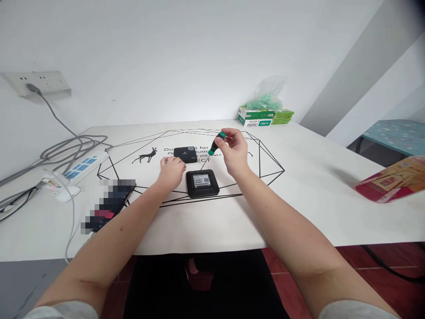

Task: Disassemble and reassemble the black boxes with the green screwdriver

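A white table (pixel 299 221) spans the scene, with a red-and-yellow item (pixel 392 179) at its right edge, green boxes (pixel 257 116) under a clear bag at the far right, a partly pixelated dark device (pixel 114 199) at the near left and a power strip (pixel 83 167) beyond it, all well apart from the work. The right hand (pixel 235 148) has thumb and fingers closed on a screwdriver; the left hand (pixel 173 172) has its fingers loosely curled at the near left corner of a black case (pixel 185 154) — whether they grip it, I cannot tell. The labelled black unit (pixel 202 183) lies flat, nearer than both hands and between the forearms, the left thumb just beside its far left corner and the main crowding there. The screwdriver (pixel 217 143) tilts, its long axis running near and left, its thin shaft aimed at the unit's far edge — contact is too fine to tell.
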The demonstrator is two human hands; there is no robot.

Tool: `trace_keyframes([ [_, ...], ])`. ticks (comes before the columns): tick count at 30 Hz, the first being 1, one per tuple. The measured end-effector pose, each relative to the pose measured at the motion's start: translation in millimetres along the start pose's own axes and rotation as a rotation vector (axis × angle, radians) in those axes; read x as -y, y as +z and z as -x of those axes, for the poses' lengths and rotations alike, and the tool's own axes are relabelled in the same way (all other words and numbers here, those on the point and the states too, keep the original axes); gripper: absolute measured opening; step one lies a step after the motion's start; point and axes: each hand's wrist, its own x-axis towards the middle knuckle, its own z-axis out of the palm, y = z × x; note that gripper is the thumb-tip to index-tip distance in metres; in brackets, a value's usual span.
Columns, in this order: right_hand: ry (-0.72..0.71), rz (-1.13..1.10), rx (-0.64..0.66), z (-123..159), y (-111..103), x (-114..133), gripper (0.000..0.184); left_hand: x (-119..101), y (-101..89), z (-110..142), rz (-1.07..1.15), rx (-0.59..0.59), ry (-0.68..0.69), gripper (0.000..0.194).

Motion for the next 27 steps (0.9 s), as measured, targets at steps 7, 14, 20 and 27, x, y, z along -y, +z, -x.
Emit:
trace_keyframes([
  [7, 0.033, 0.051, 0.010, 1, 0, 1, 0.037, 10, -14.9, 2, 0.043, 0.066, -0.075, 0.050],
  [14, 0.018, 0.064, 0.010, 0, 0, 3, 0.034, 1, -36.6, 16, 0.121, 0.444, 0.119, 0.099],
  [20, 0.025, 0.052, 0.046, 7, 5, 9, 0.034, -19, -28.3, 19, 0.152, 0.420, 0.134, 0.108],
  [27, 0.019, 0.042, 0.082, 13, 9, 13, 0.034, -37, -9.3, 24, 0.160, 0.395, 0.206, 0.116],
])
